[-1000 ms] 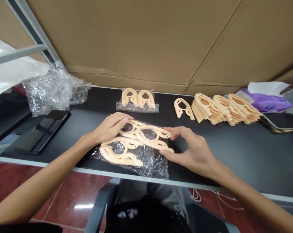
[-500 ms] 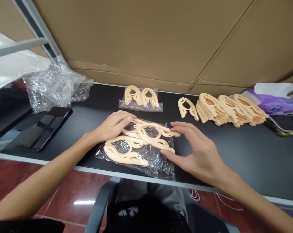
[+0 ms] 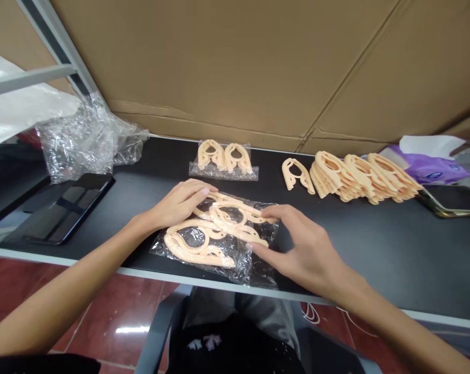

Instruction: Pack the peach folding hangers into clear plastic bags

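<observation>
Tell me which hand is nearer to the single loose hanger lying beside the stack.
Right. The right hand lies just below the loose hanger; the left hand rests farther left, on the clear bag.

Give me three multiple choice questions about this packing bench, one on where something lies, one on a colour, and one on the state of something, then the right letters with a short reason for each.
1. Where does the sealed small bag of hangers lie?
A. At the back of the table, near the cardboard wall
B. On the floor
C. Under the phone

2. What colour are the plastic hangers stacked at the right?
A. Dark blue
B. Pale peach
C. Green

3. How do the hands meet the clear bag of hangers near the front edge?
A. Both lifted well clear of it
B. Only one hand on it
C. Both resting on it as it lies flat

Answers: 1 A, the small bag sits beyond the hands by the cardboard wall. 2 B, the stack is peach against the black table. 3 C, the left hand presses its left end and the right hand touches its right end.
</observation>
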`<state>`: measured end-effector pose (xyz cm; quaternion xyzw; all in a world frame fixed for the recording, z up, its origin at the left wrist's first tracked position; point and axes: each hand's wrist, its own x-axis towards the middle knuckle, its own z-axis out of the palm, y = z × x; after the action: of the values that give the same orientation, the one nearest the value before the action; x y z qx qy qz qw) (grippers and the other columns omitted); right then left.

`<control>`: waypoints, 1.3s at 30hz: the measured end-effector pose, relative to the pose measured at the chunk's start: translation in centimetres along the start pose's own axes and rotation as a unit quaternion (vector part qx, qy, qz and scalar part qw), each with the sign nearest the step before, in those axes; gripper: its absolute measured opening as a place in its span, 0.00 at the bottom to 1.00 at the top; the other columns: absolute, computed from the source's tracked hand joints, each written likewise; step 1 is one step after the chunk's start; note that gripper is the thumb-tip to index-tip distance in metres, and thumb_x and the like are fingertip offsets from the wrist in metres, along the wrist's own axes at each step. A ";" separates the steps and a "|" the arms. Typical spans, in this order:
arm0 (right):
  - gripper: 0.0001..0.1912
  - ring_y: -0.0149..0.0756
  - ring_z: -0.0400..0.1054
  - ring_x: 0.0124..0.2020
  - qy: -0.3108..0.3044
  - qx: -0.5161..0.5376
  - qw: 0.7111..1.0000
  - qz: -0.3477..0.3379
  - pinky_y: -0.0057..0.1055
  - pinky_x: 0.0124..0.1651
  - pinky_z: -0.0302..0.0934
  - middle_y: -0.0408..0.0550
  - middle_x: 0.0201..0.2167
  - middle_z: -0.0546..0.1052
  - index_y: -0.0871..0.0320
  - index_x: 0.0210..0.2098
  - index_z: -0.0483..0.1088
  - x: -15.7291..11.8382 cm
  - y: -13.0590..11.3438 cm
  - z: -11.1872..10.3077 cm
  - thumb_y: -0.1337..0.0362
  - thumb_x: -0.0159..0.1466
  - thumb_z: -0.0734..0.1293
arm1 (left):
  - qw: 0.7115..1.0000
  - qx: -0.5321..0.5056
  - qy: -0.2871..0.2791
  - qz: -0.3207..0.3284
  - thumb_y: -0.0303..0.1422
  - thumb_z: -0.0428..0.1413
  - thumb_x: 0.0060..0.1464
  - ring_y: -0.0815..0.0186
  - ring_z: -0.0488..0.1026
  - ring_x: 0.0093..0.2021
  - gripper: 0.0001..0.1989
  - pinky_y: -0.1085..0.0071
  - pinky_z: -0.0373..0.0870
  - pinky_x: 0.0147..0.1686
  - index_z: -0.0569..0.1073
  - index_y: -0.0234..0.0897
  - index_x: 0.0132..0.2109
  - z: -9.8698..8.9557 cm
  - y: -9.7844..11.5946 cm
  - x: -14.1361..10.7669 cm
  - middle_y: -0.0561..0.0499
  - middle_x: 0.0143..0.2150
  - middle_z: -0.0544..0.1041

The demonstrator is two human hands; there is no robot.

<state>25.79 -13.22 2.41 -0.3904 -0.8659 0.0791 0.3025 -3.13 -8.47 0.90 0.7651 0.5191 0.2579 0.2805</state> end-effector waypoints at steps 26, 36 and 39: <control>0.12 0.40 0.68 0.37 -0.042 -0.026 0.999 -0.012 0.43 0.43 0.53 0.44 0.32 0.82 0.53 0.33 0.79 1.9 0.7 2.8 0.64 0.70 0.66 | 0.999 0.032 0.011 0.042 0.45 0.44 0.69 0.56 0.73 0.60 0.23 0.56 0.65 0.63 0.78 0.38 0.55 -0.1 0.1 0.1 0.45 0.58 0.79; 0.14 0.38 0.65 0.35 -0.074 0.000 0.997 -0.007 0.42 0.45 0.51 0.42 0.28 0.80 0.50 0.37 0.80 1.8 0.8 3.2 0.61 0.73 0.63 | 0.997 0.046 0.016 0.053 0.46 0.53 0.64 0.55 0.74 0.58 0.21 0.56 0.69 0.60 0.78 0.39 0.55 -0.1 0.2 -0.2 0.45 0.57 0.79; 0.13 0.37 0.67 0.36 -0.060 0.005 0.998 -0.001 0.41 0.45 0.52 0.42 0.29 0.80 0.51 0.38 0.80 1.4 1.5 2.2 0.62 0.72 0.63 | 0.996 0.059 0.022 0.059 0.46 0.56 0.61 0.55 0.75 0.57 0.20 0.55 0.71 0.58 0.79 0.40 0.54 -0.1 0.2 -0.2 0.45 0.57 0.80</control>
<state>24.71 -10.95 0.70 -0.3823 -0.8826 0.1063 0.2520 -3.09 -8.71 1.06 0.8039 0.4933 0.2597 0.2074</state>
